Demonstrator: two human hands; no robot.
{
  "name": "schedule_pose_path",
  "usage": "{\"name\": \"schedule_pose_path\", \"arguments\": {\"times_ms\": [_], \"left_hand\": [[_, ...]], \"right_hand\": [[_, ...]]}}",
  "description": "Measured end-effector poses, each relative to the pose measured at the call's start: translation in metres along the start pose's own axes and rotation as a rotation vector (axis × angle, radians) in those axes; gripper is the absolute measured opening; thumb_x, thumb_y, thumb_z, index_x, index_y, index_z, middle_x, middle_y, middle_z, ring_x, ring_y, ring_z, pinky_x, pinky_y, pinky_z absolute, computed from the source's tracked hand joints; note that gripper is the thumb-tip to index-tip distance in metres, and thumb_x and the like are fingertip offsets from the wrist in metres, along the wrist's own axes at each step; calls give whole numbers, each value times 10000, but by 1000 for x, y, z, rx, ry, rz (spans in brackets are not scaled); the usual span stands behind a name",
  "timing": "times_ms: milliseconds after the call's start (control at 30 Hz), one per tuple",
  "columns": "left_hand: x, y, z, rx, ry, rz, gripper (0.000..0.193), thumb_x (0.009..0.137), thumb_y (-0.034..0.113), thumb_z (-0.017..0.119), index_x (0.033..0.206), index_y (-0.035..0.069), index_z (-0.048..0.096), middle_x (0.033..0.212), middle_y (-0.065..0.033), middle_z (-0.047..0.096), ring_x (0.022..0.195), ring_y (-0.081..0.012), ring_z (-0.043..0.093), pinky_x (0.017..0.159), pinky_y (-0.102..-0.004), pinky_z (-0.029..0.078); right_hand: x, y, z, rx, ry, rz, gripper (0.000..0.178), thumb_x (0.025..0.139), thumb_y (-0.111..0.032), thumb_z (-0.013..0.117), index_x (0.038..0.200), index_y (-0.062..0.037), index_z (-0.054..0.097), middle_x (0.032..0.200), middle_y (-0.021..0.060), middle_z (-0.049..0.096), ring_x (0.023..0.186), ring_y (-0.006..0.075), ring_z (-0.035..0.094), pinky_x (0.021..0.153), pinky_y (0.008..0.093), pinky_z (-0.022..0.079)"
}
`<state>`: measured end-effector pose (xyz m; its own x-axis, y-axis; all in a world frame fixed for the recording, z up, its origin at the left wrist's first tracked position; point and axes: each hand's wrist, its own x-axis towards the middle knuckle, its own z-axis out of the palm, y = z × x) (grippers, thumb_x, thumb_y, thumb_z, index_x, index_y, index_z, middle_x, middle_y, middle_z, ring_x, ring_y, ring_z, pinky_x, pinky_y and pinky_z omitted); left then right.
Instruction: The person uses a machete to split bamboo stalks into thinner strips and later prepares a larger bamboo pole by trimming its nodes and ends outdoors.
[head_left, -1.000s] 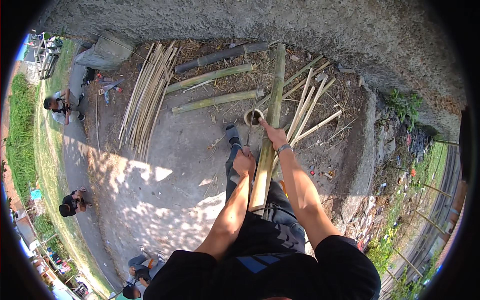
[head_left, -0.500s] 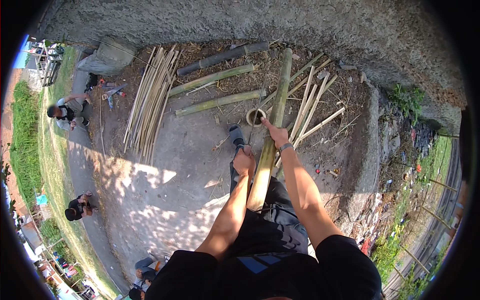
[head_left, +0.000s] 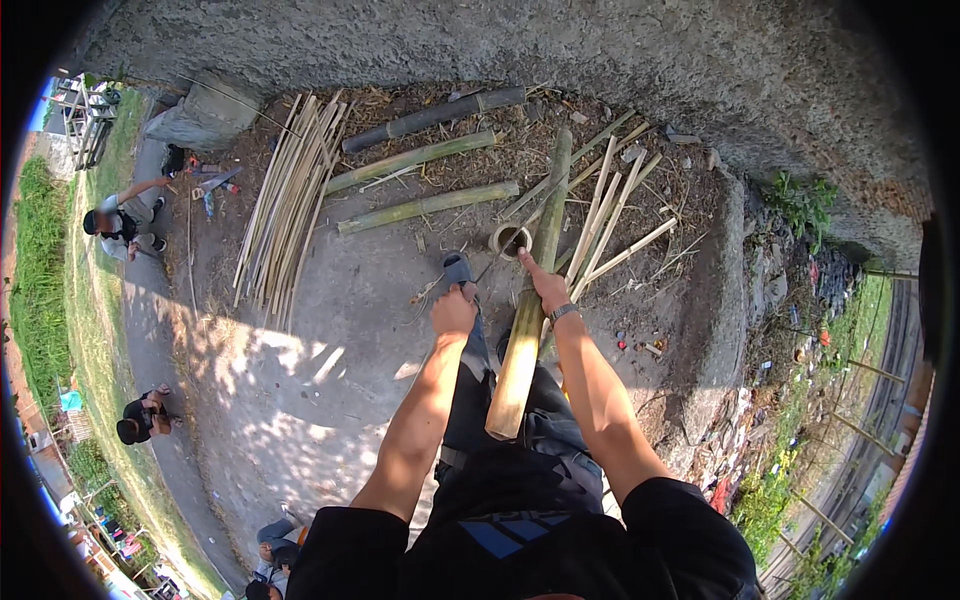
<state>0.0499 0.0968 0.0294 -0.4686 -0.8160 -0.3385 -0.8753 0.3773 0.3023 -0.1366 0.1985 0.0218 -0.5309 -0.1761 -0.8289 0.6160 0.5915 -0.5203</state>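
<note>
A long greenish-yellow bamboo pole (head_left: 522,365) runs from between my legs toward the wall. My right hand (head_left: 545,288), with a watch at its wrist, is closed around the pole's middle. To its left, my left hand (head_left: 455,312) is wrapped round the handle end of a long thin blade (head_left: 487,270). The blade slants up and right toward my right hand; its exact kind is unclear. Just left of the pole, a short round bamboo section (head_left: 509,240) shows its open hollow end. My slippered foot (head_left: 457,267) is beyond my left hand.
Thin bamboo strips (head_left: 290,200) lie bundled at the left, with more split strips (head_left: 610,220) right of the pole. Thick bamboo lengths (head_left: 430,205) lie ahead, before a rough concrete wall (head_left: 480,45). People (head_left: 125,225) sit along the path at left; a hand saw (head_left: 218,180) lies near one.
My left hand has moved left, away from the pole, and the blade now slants more. The pole has shifted toward me, with my right hand still on it.
</note>
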Motion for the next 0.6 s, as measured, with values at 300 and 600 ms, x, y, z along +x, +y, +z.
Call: {"name": "schedule_pose_path", "arguments": {"times_ms": [300,600], "left_hand": [[67,-23,-25,54,-39,223,268,868,252,695,1016,32,662,922,-243,731,905,-434,716,788,-533,583],[130,0,-64,82,-97,279,325,897,315,672,1040,24,694,976,-247,736,950,-435,712,842,-528,576]], "right_hand": [[-27,9,-114,220,-269,130,132,799,-107,771,860,3,732,705,129,679,538,246,658,499,402,547],[-228,8,-269,-292,193,-543,499,661,-70,810,1102,44,608,885,90,690,740,163,642,696,325,545]]}}
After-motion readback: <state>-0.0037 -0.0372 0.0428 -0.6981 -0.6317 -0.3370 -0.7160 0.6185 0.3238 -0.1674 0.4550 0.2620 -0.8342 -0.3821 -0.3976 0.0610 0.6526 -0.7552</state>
